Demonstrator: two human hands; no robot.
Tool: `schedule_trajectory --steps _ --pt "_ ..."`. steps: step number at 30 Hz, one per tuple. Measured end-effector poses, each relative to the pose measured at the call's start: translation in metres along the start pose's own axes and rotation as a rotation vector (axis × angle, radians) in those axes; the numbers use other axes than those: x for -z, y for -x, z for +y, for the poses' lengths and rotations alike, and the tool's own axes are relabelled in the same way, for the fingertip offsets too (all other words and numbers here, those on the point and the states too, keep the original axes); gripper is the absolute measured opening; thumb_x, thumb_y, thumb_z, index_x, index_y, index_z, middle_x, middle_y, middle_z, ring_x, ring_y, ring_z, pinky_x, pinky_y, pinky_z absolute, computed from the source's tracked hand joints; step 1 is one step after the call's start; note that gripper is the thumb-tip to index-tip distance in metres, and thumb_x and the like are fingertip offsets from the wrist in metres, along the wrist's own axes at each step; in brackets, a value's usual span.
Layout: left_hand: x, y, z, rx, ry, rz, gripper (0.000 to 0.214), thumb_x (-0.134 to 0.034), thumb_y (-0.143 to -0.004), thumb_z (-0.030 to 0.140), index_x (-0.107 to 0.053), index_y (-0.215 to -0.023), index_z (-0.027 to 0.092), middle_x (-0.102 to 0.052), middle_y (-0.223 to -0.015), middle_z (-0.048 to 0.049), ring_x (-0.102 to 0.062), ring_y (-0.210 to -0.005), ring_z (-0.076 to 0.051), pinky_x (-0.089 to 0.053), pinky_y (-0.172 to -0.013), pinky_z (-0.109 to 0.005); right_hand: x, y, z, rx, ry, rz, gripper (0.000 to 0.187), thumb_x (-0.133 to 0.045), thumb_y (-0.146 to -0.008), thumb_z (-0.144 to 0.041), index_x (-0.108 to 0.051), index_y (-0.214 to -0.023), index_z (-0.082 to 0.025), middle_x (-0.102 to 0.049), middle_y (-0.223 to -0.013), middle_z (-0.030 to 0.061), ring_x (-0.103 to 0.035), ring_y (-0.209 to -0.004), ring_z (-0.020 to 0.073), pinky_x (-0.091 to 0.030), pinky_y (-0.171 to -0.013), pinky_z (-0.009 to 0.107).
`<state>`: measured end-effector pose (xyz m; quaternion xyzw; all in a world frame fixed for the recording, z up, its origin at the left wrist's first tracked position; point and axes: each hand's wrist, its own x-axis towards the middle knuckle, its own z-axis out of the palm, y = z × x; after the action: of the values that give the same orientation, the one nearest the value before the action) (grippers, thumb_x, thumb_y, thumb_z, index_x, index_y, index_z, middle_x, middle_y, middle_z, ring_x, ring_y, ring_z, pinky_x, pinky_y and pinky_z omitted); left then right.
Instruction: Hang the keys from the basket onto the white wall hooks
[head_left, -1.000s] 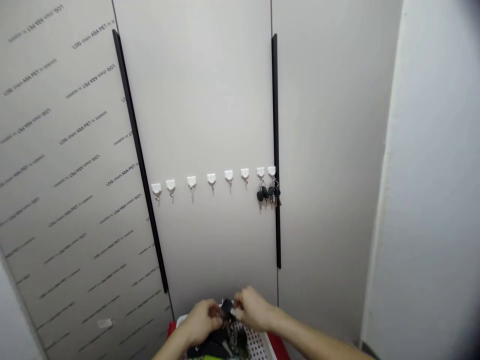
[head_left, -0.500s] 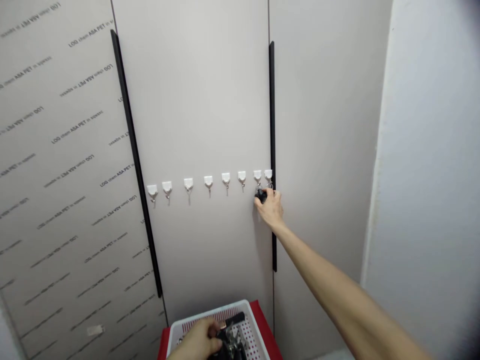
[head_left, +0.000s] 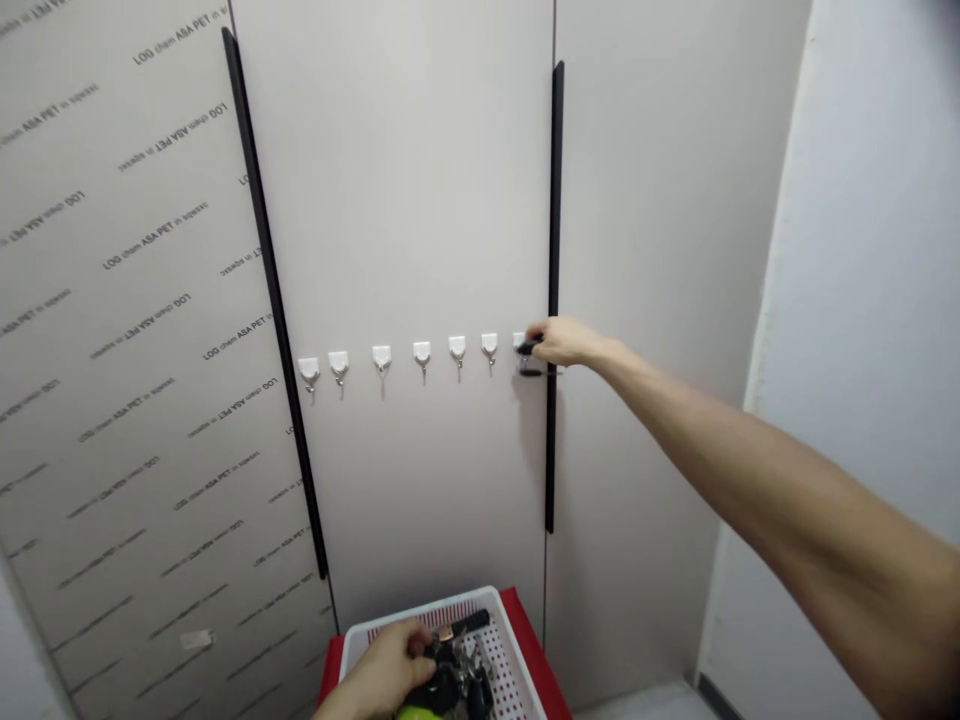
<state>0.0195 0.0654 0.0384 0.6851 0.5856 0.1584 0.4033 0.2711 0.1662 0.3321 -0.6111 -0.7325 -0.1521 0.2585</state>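
Left hand, reaching over the rim of a white perforated plastic basket, is resting with curled fingers at a heap of black-headed metal keys; whether it is gripping any, one cannot tell. Beneath, a flat red surface is showing past the basket's edges. At one o'clock from there, the right hand is pinching a small bunch of black-headed keys, its lower key lying along a nine-to-three line, blade toward three. This bunch is partly covering the rightmost visible white hook; whether they are joined is hidden. Six more white plastic hooks are running toward nine o'clock. Close behind the hand, a long black door handle is standing upright, while bare pale-grey panel is spreading toward seven.
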Motion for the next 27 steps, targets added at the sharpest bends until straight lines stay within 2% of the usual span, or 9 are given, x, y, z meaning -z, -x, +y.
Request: schedule_trajectory --steps 2,3,6,9,14,17,21,24,27 --pt "0.003 0.002 -0.004 0.017 -0.034 0.048 0.023 -0.044 -0.053 0.015 -0.050 -0.076 0.013 -0.050 -0.068 0.0017 -0.042 -0.063 -0.009 -0.030 -0.056 -0.018 0.004 -0.005 -0.004 0.046 0.060 -0.145 0.014 -0.048 -0.050 -0.014 -0.058 -0.059 -0.019 -0.051 -0.049 -0.0004 -0.043 -0.050 0.0100 -0.029 -0.046 0.021" --pt "0.005 0.002 -0.006 0.026 -0.049 0.077 0.024 -0.044 -0.053 0.015 -0.050 -0.076 0.013 -0.050 -0.068 0.0017 -0.042 -0.062 -0.009 -0.030 -0.055 -0.017 0.006 -0.007 -0.005 0.051 0.085 -0.125 0.014 -0.049 -0.050 -0.014 -0.058 -0.058 -0.019 -0.051 -0.049 -0.0004 -0.043 -0.050 0.0103 -0.029 -0.046 0.021" --pt "0.009 0.004 -0.009 0.024 -0.069 0.103 0.024 -0.044 -0.053 0.015 -0.050 -0.076 0.013 -0.050 -0.067 0.0019 -0.042 -0.061 -0.009 -0.030 -0.054 -0.017 0.010 -0.011 -0.007 0.029 0.078 0.093 0.020 -0.046 -0.051 -0.012 -0.059 -0.063 -0.019 -0.054 -0.056 0.0012 -0.045 -0.054 0.0115 -0.029 -0.047 0.022" --pt "0.008 0.002 -0.011 -0.011 -0.053 0.107 0.022 -0.043 -0.053 0.015 -0.050 -0.074 0.013 -0.051 -0.069 0.0016 -0.043 -0.063 -0.009 -0.031 -0.056 -0.017 0.011 -0.010 -0.009 0.015 -0.043 0.197 0.024 -0.042 -0.052 -0.010 -0.059 -0.067 -0.018 -0.055 -0.059 0.0017 -0.046 -0.055 0.0119 -0.031 -0.048 0.022" --pt "0.004 -0.001 -0.017 -0.017 0.036 0.109 0.025 -0.044 -0.054 0.016 -0.049 -0.078 0.011 -0.053 -0.072 -0.0003 -0.045 -0.066 -0.010 -0.033 -0.058 -0.017 -0.013 0.032 -0.020 0.089 -0.332 0.330 0.022 -0.037 -0.054 -0.011 -0.057 -0.064 -0.016 -0.056 -0.064 0.0001 -0.047 -0.062 0.0117 -0.034 -0.056 0.022" --pt "0.007 0.003 -0.020 -0.009 0.068 0.131 0.024 -0.045 -0.055 0.017 -0.050 -0.077 0.011 -0.054 -0.070 -0.0001 -0.046 -0.065 -0.010 -0.033 -0.059 -0.018 -0.055 0.086 -0.034 0.143 -0.562 0.134 0.022 -0.036 -0.053 -0.011 -0.055 -0.064 -0.016 -0.055 -0.065 -0.0006 -0.048 -0.061 0.0109 -0.036 -0.058 0.021" --pt "0.010 0.005 -0.025 0.016 0.088 0.170 0.023 -0.046 -0.056 0.017 -0.051 -0.077 0.010 -0.055 -0.069 -0.0004 -0.045 -0.063 -0.009 -0.033 -0.058 -0.018 -0.131 0.165 -0.059 0.182 -0.727 -0.211 0.022 -0.034 -0.052 -0.009 -0.053 -0.061 -0.016 -0.054 -0.063 0.0006 -0.049 -0.064 0.0124 -0.036 -0.061 0.022" --pt "0.007 0.004 -0.034 0.033 0.093 0.181 0.023 -0.046 -0.057 0.018 -0.051 -0.077 0.009 -0.055 -0.069 -0.0014 -0.045 -0.063 -0.010 -0.034 -0.058 -0.019 -0.177 0.209 -0.071 0.162 -0.704 -0.374 0.023 -0.033 -0.052 -0.009 -0.053 -0.059 -0.018 -0.054 -0.063 0.0018 -0.049 -0.062 0.0139 -0.036 -0.058 0.023" --pt "0.003 0.006 -0.045 0.068 0.115 0.177 0.022 -0.047 -0.056 0.018 -0.051 -0.076 0.009 -0.054 -0.066 -0.0011 -0.045 -0.061 -0.010 -0.034 -0.057 -0.020 -0.198 0.226 -0.074 0.203 -0.611 -0.480 0.026 -0.034 -0.050 -0.009 -0.054 -0.061 -0.021 -0.055 -0.068 0.0021 -0.049 -0.065 0.0157 -0.036 -0.059 0.024"
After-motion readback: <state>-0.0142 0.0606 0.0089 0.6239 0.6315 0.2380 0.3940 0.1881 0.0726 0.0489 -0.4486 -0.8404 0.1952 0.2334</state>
